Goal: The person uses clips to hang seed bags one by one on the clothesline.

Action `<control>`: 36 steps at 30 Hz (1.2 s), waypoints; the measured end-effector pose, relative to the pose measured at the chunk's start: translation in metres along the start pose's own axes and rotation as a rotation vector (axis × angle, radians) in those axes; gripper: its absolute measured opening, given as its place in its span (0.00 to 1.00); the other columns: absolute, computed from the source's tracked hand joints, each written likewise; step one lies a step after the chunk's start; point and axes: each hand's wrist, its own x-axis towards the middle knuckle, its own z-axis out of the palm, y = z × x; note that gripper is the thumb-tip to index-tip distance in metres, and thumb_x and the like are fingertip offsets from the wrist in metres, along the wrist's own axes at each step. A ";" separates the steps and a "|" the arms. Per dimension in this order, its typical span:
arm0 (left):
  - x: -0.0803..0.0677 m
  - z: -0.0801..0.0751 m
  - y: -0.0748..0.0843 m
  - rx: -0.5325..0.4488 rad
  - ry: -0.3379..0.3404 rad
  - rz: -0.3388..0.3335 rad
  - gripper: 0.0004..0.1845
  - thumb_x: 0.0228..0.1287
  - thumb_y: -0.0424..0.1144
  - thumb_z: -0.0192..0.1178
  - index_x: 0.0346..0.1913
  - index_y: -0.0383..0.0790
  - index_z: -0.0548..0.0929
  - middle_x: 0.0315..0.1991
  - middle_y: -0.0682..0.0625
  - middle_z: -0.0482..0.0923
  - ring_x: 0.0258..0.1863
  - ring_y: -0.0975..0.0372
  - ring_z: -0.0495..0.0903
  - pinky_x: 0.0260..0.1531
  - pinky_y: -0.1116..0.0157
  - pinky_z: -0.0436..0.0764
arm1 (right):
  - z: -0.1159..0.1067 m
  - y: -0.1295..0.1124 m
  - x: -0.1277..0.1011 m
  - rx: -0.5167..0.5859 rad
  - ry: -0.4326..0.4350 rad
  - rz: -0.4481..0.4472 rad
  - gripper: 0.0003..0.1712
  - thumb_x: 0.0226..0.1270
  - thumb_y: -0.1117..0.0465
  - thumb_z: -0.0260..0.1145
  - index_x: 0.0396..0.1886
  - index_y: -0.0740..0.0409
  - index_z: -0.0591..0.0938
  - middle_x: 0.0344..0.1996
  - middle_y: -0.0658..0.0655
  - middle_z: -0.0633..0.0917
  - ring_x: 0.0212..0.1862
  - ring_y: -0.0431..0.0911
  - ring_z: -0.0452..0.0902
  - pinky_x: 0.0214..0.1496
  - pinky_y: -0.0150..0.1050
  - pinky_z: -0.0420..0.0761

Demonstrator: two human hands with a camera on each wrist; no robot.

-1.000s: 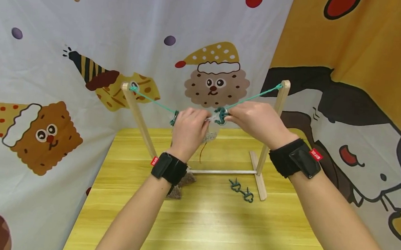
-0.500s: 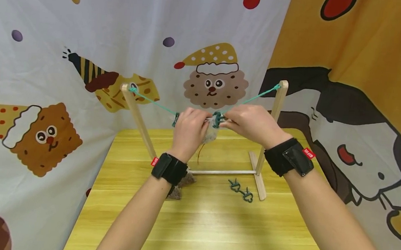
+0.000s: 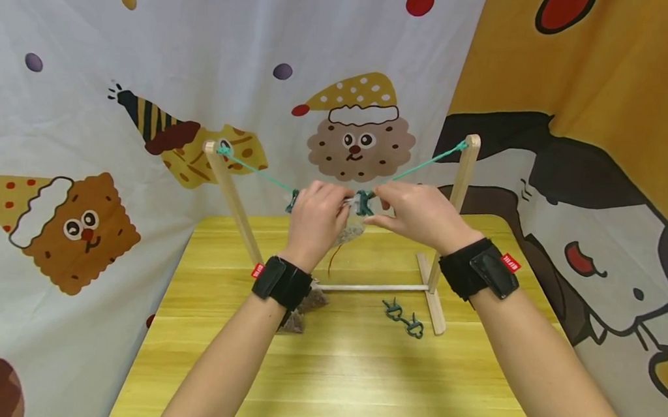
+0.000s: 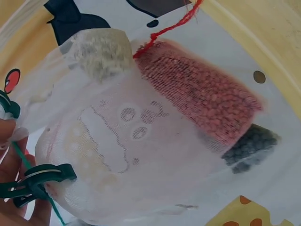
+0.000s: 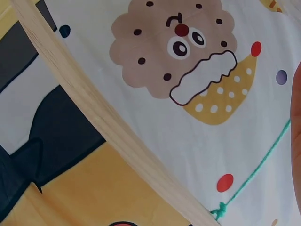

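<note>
Mesh pouch (image 4: pixel 141 132) hangs at the middle of the green cord (image 3: pixel 254 171), which runs taut between the two uprights of the wooden rack (image 3: pixel 457 198), so its filling of red, dark and pale granules sags below the cord. Left hand (image 3: pixel 313 219) has its fingers curled on the pouch's top edge, apparently pinching it against the cord; a green clip (image 4: pixel 33 181) shows there in the wrist view. Right hand (image 3: pixel 416 212), just right of the cord's middle, pinches a second green clip (image 3: pixel 363 201) between thumb and fingers, probably to seat it on the same edge. Below the cord, two spare clips (image 3: pixel 402 317) lie on the yellow surface (image 3: pixel 344 379) beside the rack's right foot, and another filled pouch (image 3: pixel 302 311) lies under the left wrist. Printed cartoon cloth (image 3: pixel 79 149) hangs close behind the rack.
</note>
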 end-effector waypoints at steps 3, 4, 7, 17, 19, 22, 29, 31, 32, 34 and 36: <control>-0.004 0.001 -0.002 0.013 -0.013 0.012 0.07 0.60 0.38 0.56 0.41 0.47 0.81 0.36 0.53 0.78 0.39 0.59 0.71 0.37 0.63 0.69 | 0.006 -0.001 -0.003 0.018 -0.026 0.023 0.19 0.55 0.42 0.62 0.32 0.52 0.73 0.22 0.47 0.72 0.18 0.39 0.61 0.18 0.31 0.62; -0.006 0.001 -0.003 0.014 -0.018 0.017 0.08 0.60 0.38 0.56 0.41 0.47 0.81 0.36 0.53 0.78 0.39 0.59 0.71 0.38 0.63 0.68 | 0.008 -0.001 -0.004 0.026 -0.031 0.029 0.19 0.55 0.42 0.62 0.34 0.51 0.74 0.22 0.46 0.73 0.18 0.38 0.62 0.19 0.31 0.62; -0.009 0.002 -0.005 0.010 -0.020 0.026 0.09 0.61 0.37 0.55 0.43 0.46 0.81 0.37 0.52 0.78 0.40 0.58 0.71 0.38 0.63 0.69 | 0.014 0.000 -0.007 0.053 -0.031 0.039 0.21 0.57 0.41 0.60 0.42 0.51 0.76 0.25 0.47 0.75 0.21 0.37 0.64 0.21 0.31 0.64; -0.014 0.001 -0.011 0.003 -0.012 0.030 0.11 0.61 0.39 0.55 0.47 0.45 0.80 0.45 0.51 0.76 0.48 0.58 0.69 0.49 0.63 0.67 | 0.025 0.001 -0.014 0.111 -0.005 0.048 0.18 0.63 0.46 0.56 0.47 0.49 0.76 0.27 0.44 0.74 0.22 0.35 0.65 0.23 0.30 0.66; -0.015 -0.002 -0.010 -0.008 -0.009 0.037 0.12 0.61 0.39 0.55 0.47 0.44 0.79 0.46 0.50 0.75 0.50 0.58 0.68 0.53 0.64 0.65 | 0.028 0.002 -0.016 0.113 -0.002 0.053 0.17 0.63 0.46 0.56 0.46 0.48 0.77 0.26 0.43 0.74 0.23 0.35 0.65 0.24 0.29 0.66; -0.015 -0.007 -0.008 -0.033 0.000 0.051 0.12 0.62 0.39 0.54 0.48 0.44 0.78 0.47 0.50 0.74 0.51 0.57 0.67 0.56 0.65 0.61 | 0.031 0.003 -0.021 0.120 -0.003 0.063 0.15 0.64 0.47 0.55 0.45 0.47 0.77 0.26 0.43 0.73 0.23 0.34 0.65 0.24 0.30 0.66; -0.017 -0.018 -0.002 -0.061 0.042 0.079 0.11 0.61 0.38 0.54 0.46 0.43 0.79 0.46 0.49 0.75 0.52 0.57 0.68 0.59 0.65 0.58 | 0.041 0.005 -0.032 0.166 -0.039 0.104 0.16 0.66 0.47 0.53 0.45 0.48 0.79 0.29 0.43 0.76 0.26 0.35 0.68 0.27 0.31 0.69; -0.019 -0.021 0.000 -0.063 0.057 0.071 0.11 0.61 0.37 0.55 0.46 0.43 0.79 0.45 0.49 0.76 0.51 0.57 0.69 0.57 0.64 0.60 | 0.045 0.005 -0.036 0.177 -0.048 0.114 0.16 0.66 0.48 0.52 0.46 0.47 0.79 0.31 0.43 0.77 0.28 0.35 0.70 0.29 0.32 0.70; -0.021 -0.021 0.001 -0.065 0.063 0.065 0.11 0.60 0.38 0.56 0.46 0.44 0.79 0.45 0.50 0.76 0.50 0.57 0.69 0.56 0.64 0.61 | 0.047 0.005 -0.039 0.186 -0.045 0.119 0.15 0.67 0.49 0.52 0.46 0.47 0.80 0.33 0.44 0.78 0.30 0.36 0.72 0.30 0.33 0.71; -0.024 -0.022 0.002 -0.071 0.071 0.047 0.11 0.60 0.38 0.56 0.46 0.44 0.80 0.45 0.50 0.77 0.49 0.58 0.70 0.54 0.64 0.63 | 0.053 0.005 -0.045 0.200 -0.040 0.146 0.14 0.66 0.49 0.53 0.46 0.46 0.80 0.35 0.45 0.79 0.31 0.37 0.73 0.31 0.34 0.72; -0.030 -0.022 0.002 -0.082 0.074 0.024 0.11 0.60 0.38 0.56 0.46 0.45 0.80 0.44 0.51 0.77 0.48 0.58 0.70 0.53 0.64 0.64 | 0.059 0.004 -0.052 0.225 -0.028 0.189 0.14 0.66 0.50 0.54 0.47 0.46 0.79 0.38 0.46 0.80 0.33 0.37 0.74 0.32 0.35 0.73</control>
